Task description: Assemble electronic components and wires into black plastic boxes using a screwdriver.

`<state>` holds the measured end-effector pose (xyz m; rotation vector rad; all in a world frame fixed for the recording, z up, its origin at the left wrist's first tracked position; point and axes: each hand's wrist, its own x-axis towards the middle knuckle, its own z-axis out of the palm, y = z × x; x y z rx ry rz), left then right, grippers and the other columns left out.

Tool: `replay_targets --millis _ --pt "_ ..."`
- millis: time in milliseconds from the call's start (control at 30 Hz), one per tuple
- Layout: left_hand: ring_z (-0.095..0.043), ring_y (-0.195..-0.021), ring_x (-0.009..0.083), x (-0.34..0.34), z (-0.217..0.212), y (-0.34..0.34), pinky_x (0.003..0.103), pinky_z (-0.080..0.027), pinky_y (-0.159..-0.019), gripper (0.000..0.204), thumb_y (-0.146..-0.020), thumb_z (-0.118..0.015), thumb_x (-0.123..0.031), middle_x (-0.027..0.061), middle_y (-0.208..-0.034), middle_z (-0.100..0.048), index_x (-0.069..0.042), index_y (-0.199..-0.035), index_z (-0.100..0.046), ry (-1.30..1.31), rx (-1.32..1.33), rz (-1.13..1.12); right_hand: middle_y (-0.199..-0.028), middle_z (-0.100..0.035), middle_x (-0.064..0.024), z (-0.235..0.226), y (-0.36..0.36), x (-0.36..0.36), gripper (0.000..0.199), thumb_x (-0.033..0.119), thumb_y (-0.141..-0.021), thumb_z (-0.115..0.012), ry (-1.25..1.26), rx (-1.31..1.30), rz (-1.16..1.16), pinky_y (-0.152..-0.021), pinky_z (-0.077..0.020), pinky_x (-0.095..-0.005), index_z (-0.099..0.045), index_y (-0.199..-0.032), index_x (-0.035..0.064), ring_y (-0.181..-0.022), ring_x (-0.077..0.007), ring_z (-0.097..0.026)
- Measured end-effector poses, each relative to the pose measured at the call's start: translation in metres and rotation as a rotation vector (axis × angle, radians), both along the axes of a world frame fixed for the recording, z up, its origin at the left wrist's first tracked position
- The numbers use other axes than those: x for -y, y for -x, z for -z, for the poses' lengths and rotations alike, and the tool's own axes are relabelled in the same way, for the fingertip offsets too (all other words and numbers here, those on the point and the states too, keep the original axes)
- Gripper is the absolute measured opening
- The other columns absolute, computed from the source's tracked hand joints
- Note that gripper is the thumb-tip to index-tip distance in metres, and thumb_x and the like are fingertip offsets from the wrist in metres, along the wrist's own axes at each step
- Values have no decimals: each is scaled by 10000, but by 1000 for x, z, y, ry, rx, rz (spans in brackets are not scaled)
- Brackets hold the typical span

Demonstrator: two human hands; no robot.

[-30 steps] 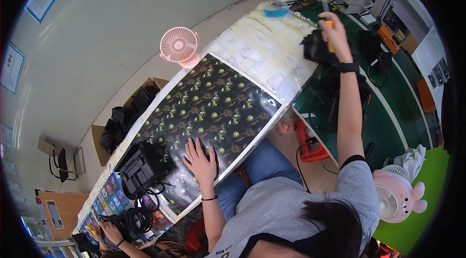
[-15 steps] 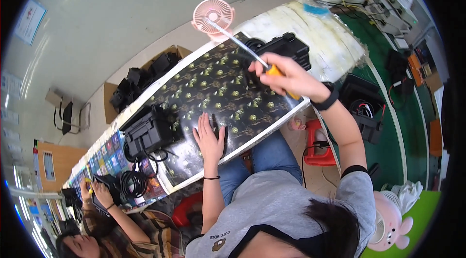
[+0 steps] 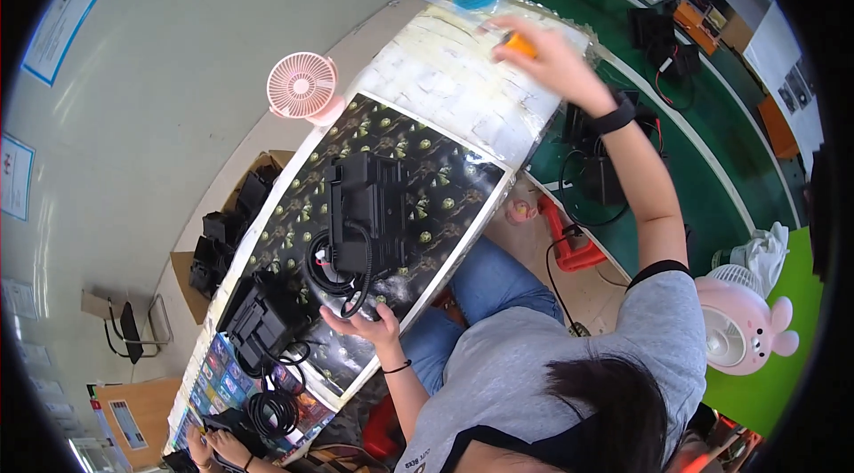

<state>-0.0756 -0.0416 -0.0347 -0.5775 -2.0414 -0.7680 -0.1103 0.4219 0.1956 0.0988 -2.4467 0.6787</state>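
Observation:
My right hand [image 3: 556, 64] is raised over the far white part of the table, closed around a long screwdriver with an orange handle [image 3: 519, 44]. Its pale shaft points to the far left, smeared by motion. In the middle of the dark patterned mat [image 3: 454, 171] lies a black plastic box [image 3: 369, 211] with a coiled black cable [image 3: 316, 273] at its near left. My left hand [image 3: 369, 326] is at the mat's near edge, fingers apart, close beside the cable loop; whether it touches the loop I cannot tell. A second black box [image 3: 262, 322] sits left of it.
A pink fan [image 3: 302, 86] stands at the far edge. Beyond the table, a carton [image 3: 187, 282] holds several black boxes. A co-worker's hands [image 3: 213, 446] are at the lower left. Right of my legs is a red stand [image 3: 569, 242]; a green bench [image 3: 694, 144] carries wired parts.
The black box has come from the far right to the middle of the mat. My right hand has swung away with the screwdriver. My left hand has lifted off the flat mat. The view has shifted.

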Motion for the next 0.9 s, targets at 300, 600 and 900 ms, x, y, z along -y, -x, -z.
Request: replay_targets --millis 300,600,900 --pt "-338 -1382 459 -1 -10 1 544 -383 -1071 503 -901 -605 -50 274 -1518 -235 -15 -1350 -379 -21 124 0 -886 -729 -130 97 -97 -284 439 511 -933 -587 145 160 806 -751 -529 -397 -717 -1089 122 -871 -279 -715" --pt "-590 -1132 357 -6 -12 2 424 -482 -951 257 -865 -602 48 186 -1270 -565 -40 -1102 -650 -131 179 -79 -1117 -698 -138 265 -256 -417 487 377 -886 -722 332 285 845 -941 -480 -374 -625 -1278 106 -1086 -274 -655" --pt "-617 -1063 337 -16 -11 8 416 -510 -908 382 -741 -662 69 135 -1221 -625 -94 -1085 -692 -235 204 -42 -973 -686 -80 218 -223 -481 273 309 -967 -633 10 389 663 -691 -503 -346 -675 -1145 106 -760 -250 -631"
